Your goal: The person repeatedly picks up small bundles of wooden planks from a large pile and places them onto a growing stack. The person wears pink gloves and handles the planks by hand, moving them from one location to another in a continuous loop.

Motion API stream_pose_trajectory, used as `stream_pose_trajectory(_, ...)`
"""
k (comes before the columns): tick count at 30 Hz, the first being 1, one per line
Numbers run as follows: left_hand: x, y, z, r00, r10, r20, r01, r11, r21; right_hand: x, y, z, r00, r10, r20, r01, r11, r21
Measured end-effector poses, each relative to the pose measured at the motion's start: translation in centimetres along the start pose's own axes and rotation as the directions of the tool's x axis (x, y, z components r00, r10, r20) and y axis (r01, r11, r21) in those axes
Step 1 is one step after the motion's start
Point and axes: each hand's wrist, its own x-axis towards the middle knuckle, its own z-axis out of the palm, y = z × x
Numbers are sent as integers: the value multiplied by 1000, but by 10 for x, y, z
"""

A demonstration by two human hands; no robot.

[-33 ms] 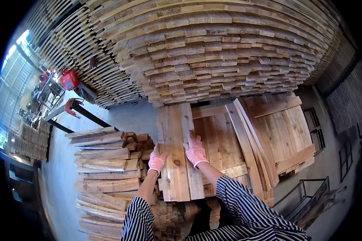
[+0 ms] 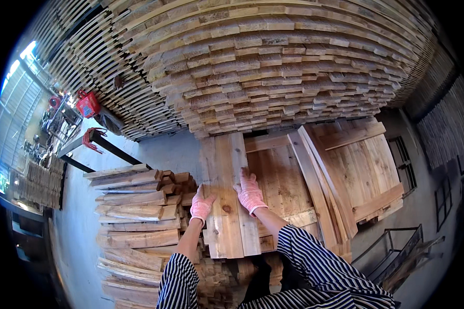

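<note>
Two hands (image 2: 227, 198) amid stacked planks (image 2: 273, 67)

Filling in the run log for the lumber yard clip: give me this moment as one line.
left hand: gloved, grips left edge of boards | right hand: gloved, grips right edge | boards: flat bundle, far end at tall plank stack | loose plank pile on left

Single head-worn fisheye view, looking down-forward, close over hands (image 2: 227, 198), plank stack (image 2: 273, 62) beyond.
</note>
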Motion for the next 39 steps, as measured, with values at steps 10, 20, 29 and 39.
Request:
stream_pose_trajectory(10,38,-79,12,937,79,340,-315,608,729,-80,96,-193,856,133,-500,-358,850,-386)
stream_pose_trajectory(20,20,-47,-4,917,76,392,-372,521,768,-85,160,-207,843,-148,-518,-175,835,-522)
stream_pose_trajectory(29,26,-68,-4,919,122,374,-361,640,679,-41,60,-68,986,-124,-115,83,948,-308)
stream_pose_trajectory(39,16,-51,-3,936,64,345,-300,655,693,-69,159,-206,903,181,-390,-347,842,-414)
